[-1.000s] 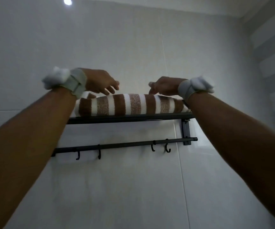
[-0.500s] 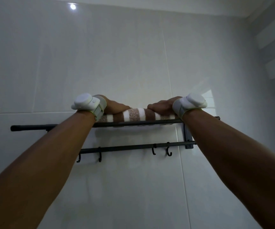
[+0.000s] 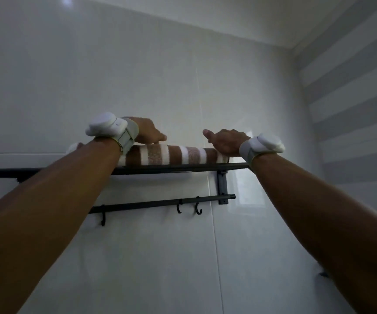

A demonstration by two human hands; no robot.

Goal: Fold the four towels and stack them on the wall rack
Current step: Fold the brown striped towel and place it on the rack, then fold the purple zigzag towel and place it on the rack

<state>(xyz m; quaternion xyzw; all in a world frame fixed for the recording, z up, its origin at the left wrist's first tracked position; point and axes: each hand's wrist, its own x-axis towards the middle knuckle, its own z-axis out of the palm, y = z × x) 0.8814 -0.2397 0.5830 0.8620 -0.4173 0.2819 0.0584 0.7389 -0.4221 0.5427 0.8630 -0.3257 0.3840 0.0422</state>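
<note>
A folded brown-and-white striped towel (image 3: pixel 171 155) lies on top of the black wall rack (image 3: pixel 183 169), seen from below. My left hand (image 3: pixel 148 132) rests flat on the towel's left part, fingers straight and pointing right. My right hand (image 3: pixel 225 141) is at the towel's right end, its thumb raised and its fingers over the far side, where they are hidden. Both wrists carry white strapped devices. Only this one towel shows; whatever lies further back on the rack is hidden.
A lower black rail (image 3: pixel 160 203) with several hooks (image 3: pixel 197 209) runs under the shelf. The rack's bracket (image 3: pixel 222 186) is fixed to the glossy white tiled wall (image 3: pixel 183 75). A striped side wall (image 3: pixel 353 98) closes in on the right.
Both hands pressed down onto the towel half a second ago; now they have lifted slightly and spread apart, left fingers flat on top, right thumb raised. The view tilted upward.
</note>
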